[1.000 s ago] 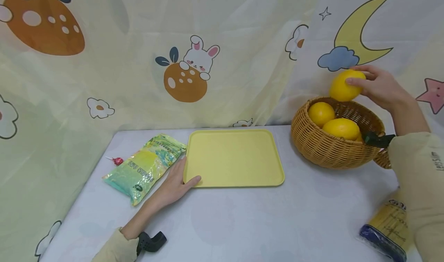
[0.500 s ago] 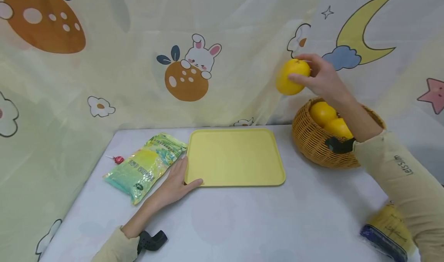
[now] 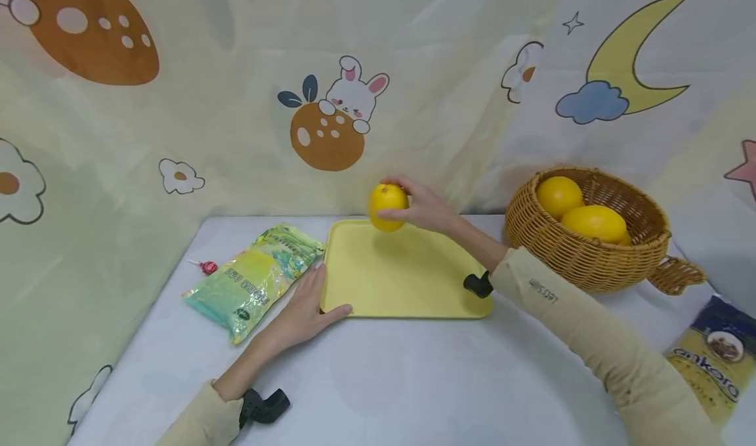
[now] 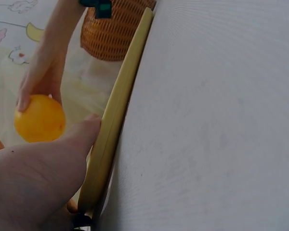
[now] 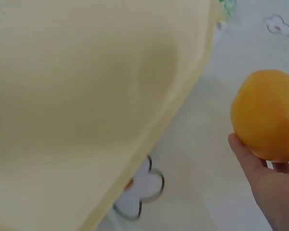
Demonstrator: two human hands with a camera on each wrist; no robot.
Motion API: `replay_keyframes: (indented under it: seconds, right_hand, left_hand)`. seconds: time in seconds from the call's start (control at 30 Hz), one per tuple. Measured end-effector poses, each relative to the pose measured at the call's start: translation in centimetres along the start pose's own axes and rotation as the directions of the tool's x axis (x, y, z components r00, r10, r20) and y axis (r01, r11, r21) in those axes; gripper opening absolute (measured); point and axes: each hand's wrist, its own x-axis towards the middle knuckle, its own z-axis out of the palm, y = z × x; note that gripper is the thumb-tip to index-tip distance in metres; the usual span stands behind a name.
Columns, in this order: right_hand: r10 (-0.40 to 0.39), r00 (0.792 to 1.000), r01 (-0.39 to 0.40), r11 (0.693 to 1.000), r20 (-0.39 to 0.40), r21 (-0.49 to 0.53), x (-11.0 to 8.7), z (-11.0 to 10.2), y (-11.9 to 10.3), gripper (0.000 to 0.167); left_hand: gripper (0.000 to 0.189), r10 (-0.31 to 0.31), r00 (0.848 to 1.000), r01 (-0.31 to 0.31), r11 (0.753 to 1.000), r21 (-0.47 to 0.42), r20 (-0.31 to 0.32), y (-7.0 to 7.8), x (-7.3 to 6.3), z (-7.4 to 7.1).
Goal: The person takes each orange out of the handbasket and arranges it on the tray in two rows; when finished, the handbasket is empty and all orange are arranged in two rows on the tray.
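Note:
My right hand (image 3: 422, 206) holds a smooth yellow oval fruit (image 3: 386, 208) between thumb and fingers, above the back of the yellow tray (image 3: 407, 282). The right wrist view shows the fruit (image 5: 267, 115) with a faint orange blush, beyond the tray's edge. My left hand (image 3: 304, 308) lies at the tray's near left corner, fingers stretched along the left side and thumb by the front rim. In the left wrist view the thumb (image 4: 82, 134) touches the tray's rim (image 4: 115, 110). Left of that hand lies a green and yellow packet (image 3: 254, 279).
At the back right stands a wicker basket (image 3: 567, 269) holding several yellow fruits (image 3: 593, 223), its handle (image 3: 676, 274) pointing right. A red lollipop (image 3: 208, 267) lies beyond the packet. A yellow and blue bag (image 3: 714, 361) lies at the right, near my right sleeve. A printed cloth hangs behind the table.
My right hand has carried the yellow fruit from above the basket leftward, then down over the tray. The left hand stays at the tray's corner. The view has shifted slightly.

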Motion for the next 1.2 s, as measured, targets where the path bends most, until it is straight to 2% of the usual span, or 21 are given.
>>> replay_keyframes:
  seconds: [0.13,0.3,0.5,0.77,1.03,1.2]
  right_hand:
    - [0.015,0.999,-0.015,1.0,0.037,0.003,1.7,3.0,0.3,0.065]
    - [0.04,0.997,-0.043,0.999,0.07,0.031,3.1,5.1,0.2,0.062]
    - [0.03,0.997,-0.032,0.999,0.078,0.032,4.1,6.3,0.1,0.06]
    - [0.062,0.994,-0.069,0.995,0.089,0.077,5.0,7.7,1.1,0.05]
    - [0.058,0.994,-0.062,0.997,0.091,0.038,5.4,8.9,1.1,0.044]
    - [0.053,0.99,-0.055,0.998,0.131,0.009,5.5,9.3,1.2,0.052]
  left_hand:
    - [0.106,-0.014,1.0,0.014,1.0,-0.015,0.017,0.1,0.1,0.0]
    - [0.106,-0.018,0.999,0.019,0.999,-0.026,0.044,0.4,0.3,-0.1]
    - [0.107,-0.03,0.998,0.031,0.999,-0.019,0.046,0.4,0.4,-0.3]
    - [0.108,-0.043,0.998,0.044,0.999,-0.012,0.055,0.3,0.1,-0.3]
    - [0.107,-0.047,0.998,0.048,0.999,-0.026,0.05,0.2,0.0,-0.3]
    - [0.107,-0.048,0.998,0.049,0.998,-0.032,0.049,0.2,-0.1,-0.3]
